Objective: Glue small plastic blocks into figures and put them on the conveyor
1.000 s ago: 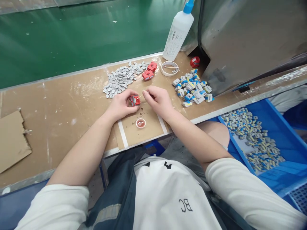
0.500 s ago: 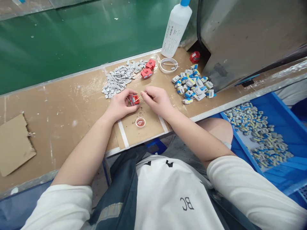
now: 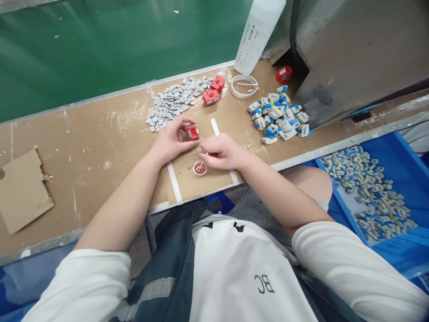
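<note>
Between thumb and fingers, my left hand point(image 3: 173, 138) grips a small red plastic part point(image 3: 192, 132) with grey edging, its recessed side facing up. My right hand point(image 3: 223, 151) pinches a thin stick point(image 3: 202, 163) whose tip is down in a small round cup point(image 3: 199, 168) of reddish liquid. Just beyond my left hand lies a heap of small grey plates point(image 3: 170, 105). Beside that heap are two more red parts point(image 3: 211, 96) like the one I hold.
A white bottle point(image 3: 256, 38) stands behind a tape roll point(image 3: 244, 86) holding another stick. Blue, yellow and grey parts point(image 3: 281, 116) are piled right of it; a blue bin point(image 3: 351, 210) holds many more. Another red part point(image 3: 283, 74) lies by the metal housing. Torn cardboard point(image 3: 25, 192) lies left.
My right hand has drawn the stick away from the red part and lowered its tip into the cup. The left hand keeps the red part, now turned slightly. The view has shifted a little.
</note>
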Tool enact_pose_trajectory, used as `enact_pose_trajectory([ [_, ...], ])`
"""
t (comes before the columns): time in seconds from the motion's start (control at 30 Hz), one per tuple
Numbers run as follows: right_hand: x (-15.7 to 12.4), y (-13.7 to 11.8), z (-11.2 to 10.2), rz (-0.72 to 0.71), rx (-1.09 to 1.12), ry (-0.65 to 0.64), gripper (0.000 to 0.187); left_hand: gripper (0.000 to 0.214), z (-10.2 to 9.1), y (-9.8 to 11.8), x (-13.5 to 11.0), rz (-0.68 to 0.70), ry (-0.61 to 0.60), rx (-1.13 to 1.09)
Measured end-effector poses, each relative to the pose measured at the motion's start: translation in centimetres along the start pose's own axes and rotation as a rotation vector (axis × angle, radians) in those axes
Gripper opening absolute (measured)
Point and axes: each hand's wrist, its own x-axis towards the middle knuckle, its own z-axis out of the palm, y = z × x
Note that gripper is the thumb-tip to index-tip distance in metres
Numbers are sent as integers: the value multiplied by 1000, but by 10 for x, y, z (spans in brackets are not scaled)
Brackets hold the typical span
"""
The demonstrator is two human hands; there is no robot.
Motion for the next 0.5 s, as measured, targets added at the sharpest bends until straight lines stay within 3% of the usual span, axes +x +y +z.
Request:
enact_pose_trajectory([
  [0.33,0,0,0,127,-2,-107,44,59,-1,3,-2,-18,-16,24],
  [0.4,0,1,0,131,29,-45,45,57,-1,4,-2,-7,-19,33],
  [0.5,1,3,-2,221,24,185,49,54,-1,7,-2,-1,-26,64],
])
